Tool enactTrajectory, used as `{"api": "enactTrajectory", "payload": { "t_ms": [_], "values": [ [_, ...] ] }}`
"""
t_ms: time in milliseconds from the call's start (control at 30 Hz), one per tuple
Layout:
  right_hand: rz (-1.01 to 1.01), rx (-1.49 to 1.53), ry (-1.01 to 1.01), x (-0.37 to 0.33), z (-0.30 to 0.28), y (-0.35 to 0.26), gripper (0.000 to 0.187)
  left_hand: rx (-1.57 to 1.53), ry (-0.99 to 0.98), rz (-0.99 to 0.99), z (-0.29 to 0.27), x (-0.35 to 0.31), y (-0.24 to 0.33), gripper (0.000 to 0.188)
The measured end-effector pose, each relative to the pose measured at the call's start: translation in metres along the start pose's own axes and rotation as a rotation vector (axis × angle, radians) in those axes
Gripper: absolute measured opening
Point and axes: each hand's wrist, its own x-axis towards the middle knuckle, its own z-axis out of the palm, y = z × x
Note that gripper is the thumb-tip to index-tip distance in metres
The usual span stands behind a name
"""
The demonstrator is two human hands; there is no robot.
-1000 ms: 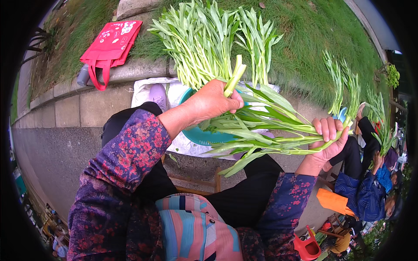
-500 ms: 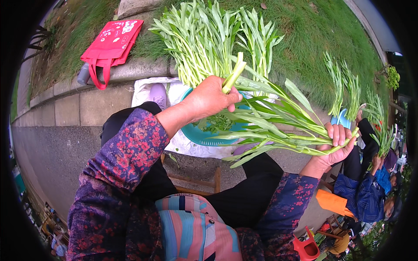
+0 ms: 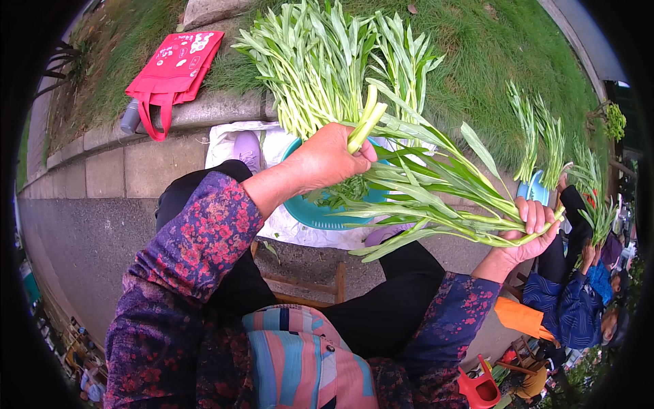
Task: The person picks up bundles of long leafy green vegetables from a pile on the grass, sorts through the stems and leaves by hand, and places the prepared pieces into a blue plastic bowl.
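My left hand (image 3: 328,159) is closed around the thick pale cut ends of a few water spinach stems (image 3: 368,124), which point up and to the right above the basin. Off to the right, my right hand (image 3: 533,230) grips a loose leafy bunch of water spinach (image 3: 453,204), its long leaves fanning back toward the left hand. Beneath the left hand is a turquoise basin (image 3: 320,218) with small green leaf pieces in it, partly covered by my hand and the leaves. A large heap of water spinach (image 3: 306,61) lies just beyond the basin.
White sheeting (image 3: 221,146) lies under the basin, beside my purple shoe (image 3: 247,151). A red bag (image 3: 178,65) rests on the stone curb. A wooden stool (image 3: 310,290) shows between my legs. At far right sits another person (image 3: 579,307) beside a blue basin (image 3: 535,189).
The stem ends in my left hand have spread, so two show clearly side by side. My right hand and its bunch have shifted slightly to the right.
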Motion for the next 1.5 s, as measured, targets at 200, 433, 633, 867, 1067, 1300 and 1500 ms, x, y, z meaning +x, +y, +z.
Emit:
{"api": "enactTrajectory", "payload": {
  "t_ms": [200,433,633,867,1067,1300,1500],
  "values": [
    [-0.026,0.019,0.023,0.0,0.002,-0.002,0.021,0.071,0.015,0.008,-0.004,0.001,-0.005,0.005],
    [-0.03,0.006,0.005,0.0,-0.004,-0.007,0.02,0.1,0.039,0.022,-0.003,0.002,-0.004,0.01],
    [-0.028,0.023,0.141,0.002,-0.021,-0.011,0.018,0.066,0.108,0.007,0.001,-0.002,0.005,0.017],
    [-0.079,-0.001,0.231,0.002,-0.03,-0.015,0.016,-0.041,0.104,0.069,0.005,0.0,0.004,0.025],
    [-0.06,-0.005,0.235,0.003,-0.023,-0.01,0.018,-0.039,-0.02,0.102,0.014,-0.009,0.018,0.014],
    [0.147,0.089,0.171,0.008,-0.015,0.001,0.021,0.226,-0.033,0.185,0.022,-0.007,0.011,0.021],
    [0.261,0.068,0.173,0.009,-0.012,0.007,0.024,0.111,-0.019,0.112,0.02,0.0,0.008,0.015]
  ]
}}
